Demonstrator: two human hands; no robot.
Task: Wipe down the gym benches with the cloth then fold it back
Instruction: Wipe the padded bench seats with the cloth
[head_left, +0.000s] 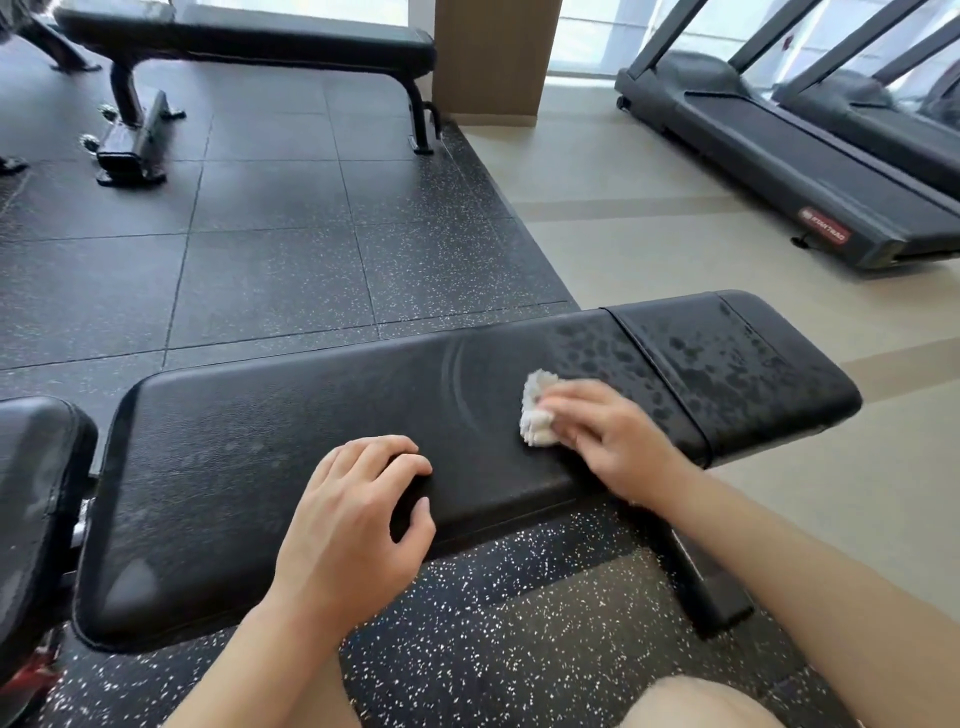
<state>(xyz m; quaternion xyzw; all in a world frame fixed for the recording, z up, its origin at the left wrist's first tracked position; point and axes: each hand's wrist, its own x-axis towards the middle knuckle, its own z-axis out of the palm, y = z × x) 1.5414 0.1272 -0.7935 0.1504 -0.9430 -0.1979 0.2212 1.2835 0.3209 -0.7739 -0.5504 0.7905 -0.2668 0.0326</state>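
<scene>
Right hand wiping near bench, left hand bracing

Left hand (358, 514) rests on the near edge of the black bench (260, 467), fingers loosely curled, holding nothing. Right hand (608, 431) presses the bunched white cloth (535, 410) onto the pad, fingers over it; wet spots show right of the cloth. Farther off: second bench (249, 36) on speckled rubber floor (260, 260), treadmills (779, 140) on the right

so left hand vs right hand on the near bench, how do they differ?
The right hand presses the white cloth onto the pad; the left hand holds nothing. The left hand sits at the pad's near edge with fingers loosely bent, while the right hand lies farther along, beside the wet droplets. Both rest on the near bench.
</scene>
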